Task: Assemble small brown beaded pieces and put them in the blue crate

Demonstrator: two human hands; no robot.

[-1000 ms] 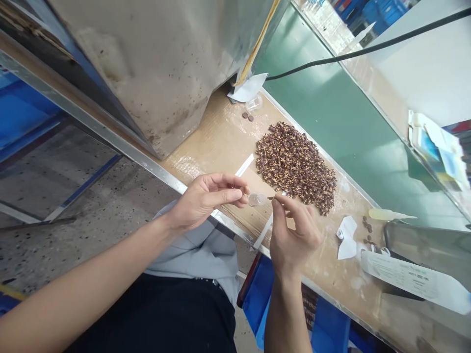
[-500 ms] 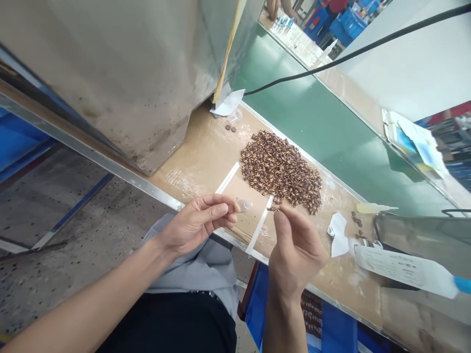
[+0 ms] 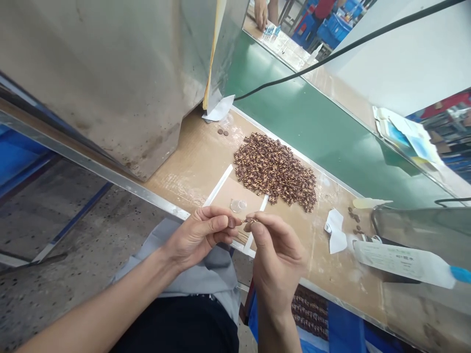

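Note:
My left hand (image 3: 206,229) is closed in a pinch. What its fingertips hold is mostly hidden; a brownish edge shows between them. Close to it, with the fingertips nearly meeting, my right hand (image 3: 275,255) pinches a small brown part with gold-coloured bits (image 3: 252,221). A small clear round dish (image 3: 238,205) lies on the tabletop just beyond the fingers. Farther back is a large heap of small brown parts with gold-coloured pins (image 3: 275,171).
Two brown discs (image 3: 222,132) lie near a metal housing (image 3: 147,73) on the left. To the right are a white cloth (image 3: 335,230), a labelled bottle (image 3: 403,262), more brown discs (image 3: 353,214) and a pale nozzle (image 3: 370,202). Another person's hand (image 3: 261,13) shows at the far table.
My right hand has moved left with its small part, up to my left fingertips. My left hand stays about where it was. The view has shifted slightly.

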